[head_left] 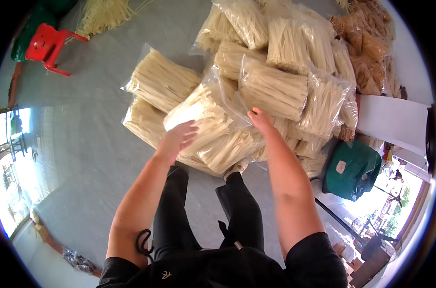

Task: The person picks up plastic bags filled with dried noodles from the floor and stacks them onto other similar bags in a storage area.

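bag (206, 117) just ahead of both hands, long axis left-right | left hand (178, 139) open, fingers spread, on bag | right hand (260, 119) seemingly pinching bag's film edge

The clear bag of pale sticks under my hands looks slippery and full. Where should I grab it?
Probably by the loose plastic mouth of the clear bag, coming from above near the right hand: the film gathers there, while the packed sticks below look too wide for the fingers.
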